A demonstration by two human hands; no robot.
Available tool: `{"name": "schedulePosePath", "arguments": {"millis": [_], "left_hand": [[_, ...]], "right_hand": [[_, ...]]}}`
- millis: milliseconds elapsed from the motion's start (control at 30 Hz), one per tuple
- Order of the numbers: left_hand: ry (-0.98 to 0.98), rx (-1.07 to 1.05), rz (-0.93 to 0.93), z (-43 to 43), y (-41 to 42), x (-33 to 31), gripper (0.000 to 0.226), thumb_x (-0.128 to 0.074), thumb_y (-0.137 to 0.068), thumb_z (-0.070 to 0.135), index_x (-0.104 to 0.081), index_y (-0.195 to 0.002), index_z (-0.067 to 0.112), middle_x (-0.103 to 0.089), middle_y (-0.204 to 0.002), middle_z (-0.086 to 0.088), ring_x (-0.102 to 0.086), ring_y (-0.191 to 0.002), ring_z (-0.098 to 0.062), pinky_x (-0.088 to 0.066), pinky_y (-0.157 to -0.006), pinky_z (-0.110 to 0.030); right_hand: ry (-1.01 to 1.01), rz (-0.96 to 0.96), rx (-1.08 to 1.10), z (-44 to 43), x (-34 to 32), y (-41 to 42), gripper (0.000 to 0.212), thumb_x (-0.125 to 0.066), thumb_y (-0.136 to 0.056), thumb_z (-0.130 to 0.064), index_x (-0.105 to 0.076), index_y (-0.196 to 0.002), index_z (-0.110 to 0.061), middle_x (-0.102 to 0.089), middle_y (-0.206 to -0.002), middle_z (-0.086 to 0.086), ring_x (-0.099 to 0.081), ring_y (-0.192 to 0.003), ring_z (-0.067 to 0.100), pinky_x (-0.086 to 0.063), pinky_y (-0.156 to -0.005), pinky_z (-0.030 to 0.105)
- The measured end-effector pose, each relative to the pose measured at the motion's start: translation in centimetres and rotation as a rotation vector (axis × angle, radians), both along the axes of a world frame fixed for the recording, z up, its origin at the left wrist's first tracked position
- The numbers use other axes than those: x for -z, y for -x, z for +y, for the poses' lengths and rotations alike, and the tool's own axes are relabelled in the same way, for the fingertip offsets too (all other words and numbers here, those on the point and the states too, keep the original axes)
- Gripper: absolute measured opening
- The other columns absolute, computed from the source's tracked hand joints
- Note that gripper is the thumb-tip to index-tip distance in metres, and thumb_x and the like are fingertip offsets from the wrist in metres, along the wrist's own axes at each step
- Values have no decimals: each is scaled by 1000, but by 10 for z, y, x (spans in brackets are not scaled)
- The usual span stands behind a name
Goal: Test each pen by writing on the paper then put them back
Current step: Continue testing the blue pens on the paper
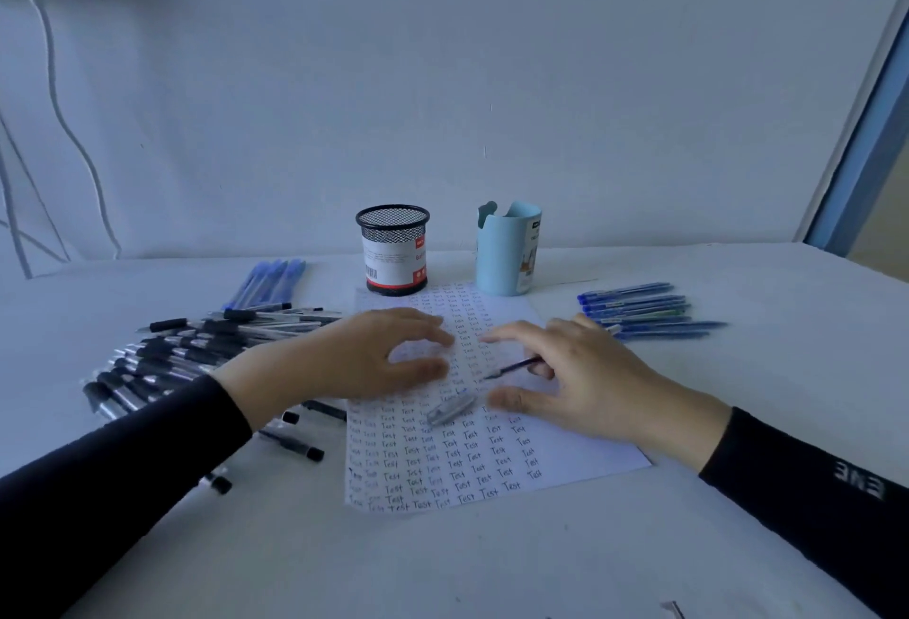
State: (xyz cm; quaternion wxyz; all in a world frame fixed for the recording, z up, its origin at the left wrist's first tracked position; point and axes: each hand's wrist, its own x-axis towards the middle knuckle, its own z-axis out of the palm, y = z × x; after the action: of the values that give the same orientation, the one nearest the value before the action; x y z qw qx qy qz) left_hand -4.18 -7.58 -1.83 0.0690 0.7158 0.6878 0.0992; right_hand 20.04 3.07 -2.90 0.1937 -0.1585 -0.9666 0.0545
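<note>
1. My left hand hovers over the paper, fingers slack, grasping nothing.
2. My right hand grips a dark pen, tip pointing left above the paper.
3. A clear cap, blurred, is on the paper between both hands.

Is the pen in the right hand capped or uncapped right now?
Uncapped: the pen in the right hand shows a bare tip, and a clear cap lies on the paper.

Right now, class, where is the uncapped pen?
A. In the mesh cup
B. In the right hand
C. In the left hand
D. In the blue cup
B: the right hand holds the pen in its fingers above the paper, while the left hand is spread and holds nothing.
</note>
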Motion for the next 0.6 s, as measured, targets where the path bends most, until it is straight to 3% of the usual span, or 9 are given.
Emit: {"name": "schedulePosePath", "arguments": {"millis": [67, 100, 167, 333, 467, 600], "left_hand": [[22, 6, 1, 0, -4, 4, 56, -40, -89, 68, -43, -140, 46, -31, -153, 22, -33, -138, -1, -21, -115, -25], [30, 9, 5, 0, -5, 5, 60, -35, -87, 72, -41, -141, 47, -30, -154, 22, -32, -139, -2, -22, -117, -29], [34, 11, 3, -1, -5, 8, 70, -27, -80, 81, -39, -142, 49, -29, -154, 23, -33, -139, -3, -25, -119, -36], [27, 2, -1, -2, -6, 8, 74, -23, -78, 82, -38, -142, 49, -28, -154, 24, -34, -139, -3, -26, -118, -36], [35, -15, 6, -3, -9, 7, 66, -29, -82, 74, -39, -142, 48, -28, -154, 24, -34, -138, -2, -22, -116, -27], [37, -15, 12, -4, -9, 7, 62, -32, -85, 71, -39, -142, 48, -28, -153, 25, -34, -138, -2, -23, -114, -25]], "right_hand": [[110, 42, -21, 3, -4, -3, 22, -44, -101, -39, -39, -122, -36, -53, -74, 0, -49, -70, 12, -36, -69, 33], [194, 96, -32, 5, -6, -5, 20, -39, -104, -26, -36, -121, -36, -52, -77, 5, -49, -69, 16, -38, -68, 37], [336, 213, -52, 10, -10, -8, 31, -34, -104, -14, -40, -121, -40, -50, -85, 8, -45, -66, 12, -40, -66, 25], [732, 323, -88, 6, -21, -8, 54, -29, -105, -6, -55, -110, -53, -50, -111, 9, -37, -70, 16, -39, -61, 26], [923, 389, -115, 2, -23, -7, 49, -27, -101, 8, -64, -106, -24, -62, -104, 7, -42, -65, 13, -41, -51, 24], [1066, 451, -146, 2, -21, -4, 27, -56, -93, 7, -64, -112, -12, -73, -97, 8, -67, -81, 16, -57, -69, 28]]}}
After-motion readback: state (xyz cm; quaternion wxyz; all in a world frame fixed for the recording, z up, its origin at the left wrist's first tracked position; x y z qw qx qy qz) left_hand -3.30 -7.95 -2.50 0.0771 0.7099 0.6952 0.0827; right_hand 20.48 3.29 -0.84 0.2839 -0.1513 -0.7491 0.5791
